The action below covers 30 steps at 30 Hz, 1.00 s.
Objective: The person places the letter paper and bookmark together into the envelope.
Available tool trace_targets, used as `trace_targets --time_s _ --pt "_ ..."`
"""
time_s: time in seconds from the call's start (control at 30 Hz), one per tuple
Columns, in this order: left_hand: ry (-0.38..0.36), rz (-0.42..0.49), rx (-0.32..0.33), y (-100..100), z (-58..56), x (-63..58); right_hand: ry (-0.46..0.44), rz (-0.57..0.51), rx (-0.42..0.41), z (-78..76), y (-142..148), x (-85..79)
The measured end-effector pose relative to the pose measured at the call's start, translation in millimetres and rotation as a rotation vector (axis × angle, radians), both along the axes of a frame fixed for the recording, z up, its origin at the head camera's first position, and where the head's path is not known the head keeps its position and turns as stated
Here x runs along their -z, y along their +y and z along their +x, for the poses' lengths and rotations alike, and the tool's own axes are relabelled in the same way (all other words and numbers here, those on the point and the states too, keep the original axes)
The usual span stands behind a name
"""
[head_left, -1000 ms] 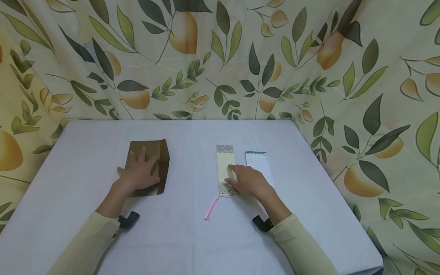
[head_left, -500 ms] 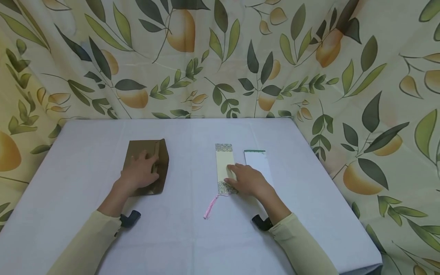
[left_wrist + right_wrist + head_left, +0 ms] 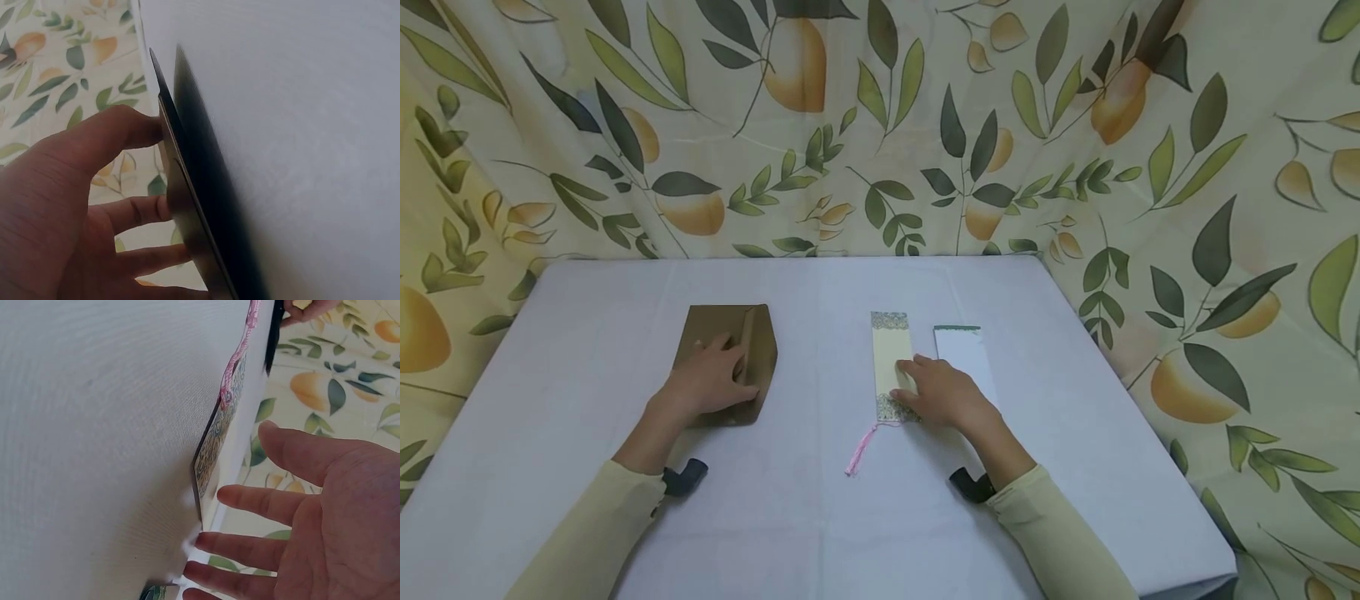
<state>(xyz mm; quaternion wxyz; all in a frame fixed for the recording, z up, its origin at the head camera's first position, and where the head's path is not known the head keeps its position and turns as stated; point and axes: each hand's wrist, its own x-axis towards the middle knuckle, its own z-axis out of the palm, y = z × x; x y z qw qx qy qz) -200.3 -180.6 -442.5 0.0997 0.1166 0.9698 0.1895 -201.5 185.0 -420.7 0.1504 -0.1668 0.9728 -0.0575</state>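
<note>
A brown envelope (image 3: 763, 358) lies on the left of the white table, its flap side to the right. My left hand (image 3: 707, 375) is over it, thumb and fingertips touching its upper face. The left wrist view shows the envelope (image 3: 190, 219) edge-on, with the left hand's fingers (image 3: 144, 211) fairly straight against it. Towards the right lies a cream bookmark (image 3: 890, 354) with patterned ends and a pink tassel (image 3: 861, 454). My right hand (image 3: 946, 393) has loosely extended fingertips at the bookmark's right side. In the right wrist view, the bookmark (image 3: 215, 440) lies before the right hand's spread fingers.
A white card (image 3: 964, 346) with a green top edge lies right of the bookmark, partly under the right hand. The white tablecloth (image 3: 820, 517) covers the table. A curtain (image 3: 880, 125) printed with fruit and leaves hangs behind it.
The left hand's fingers have drawn in from a wider spread, and the envelope has shifted slightly right. My right hand and the bookmark stay where they were.
</note>
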Motion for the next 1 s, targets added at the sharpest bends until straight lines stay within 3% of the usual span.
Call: trace_targets --time_s 0.3,0.5,0.8,1.0 --pt "0.000 0.063 0.015 -1 5.6 -0.4 -0.002 0.003 0.001 0.1 1 1.9" --pt "0.032 0.101 0.013 -1 9.4 0.6 0.018 -0.068 0.051 -3.1 -1 1.6" --pt "0.025 0.064 -0.004 0 8.6 3.0 0.024 -0.199 0.237 -11.4 -3 -2.0" --pt "0.029 0.067 0.004 2 9.1 0.7 -0.039 -0.270 0.342 -18.8 -3 -2.7"
